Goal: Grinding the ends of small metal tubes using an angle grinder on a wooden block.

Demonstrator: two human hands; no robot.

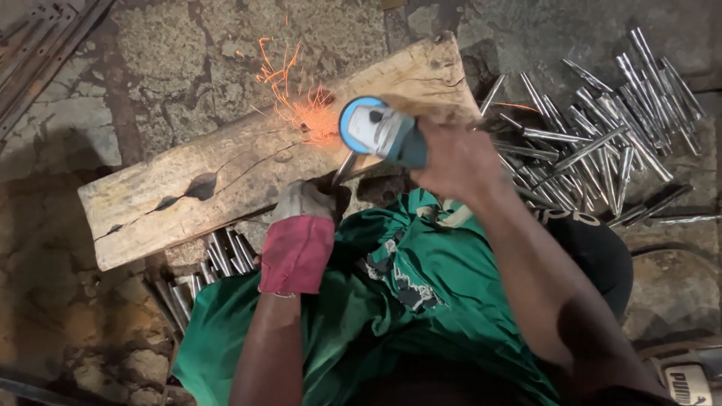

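One plank (pixel 248 162) is seen, lying tilted across a rough stone floor (pixel 173 68). Two hands are seen above it. One grinder (pixel 380 129) with a blue ring is held by the right hand (pixel 459 162), and the fingers are clenched around its body. One thin metal rod (pixel 344 169) is held by the left hand (pixel 301 201), which is covered by a grey and red glove (pixel 297 244). The fingers there are closed on the rod's lower end. The rod is laid against the near edge of the plank, just under the grinder. Orange sparks (pixel 297 94) are thrown up over the plank, just past the grinder.

Two heaps of rods are seen. A big heap (pixel 594 128) is spread on the floor to the right of the plank; the rods in it are too many to be counted. A smaller heap (pixel 203 274) is tucked under the near edge of the plank, and about ten rod ends can be made out there. A few flat metal strips (pixel 41 53) are laid far to the left of the plank, in the top corner.

The floor is cracked, grey and dusty. Green cloth (pixel 361 301) is seen below the plank, between the two arms.
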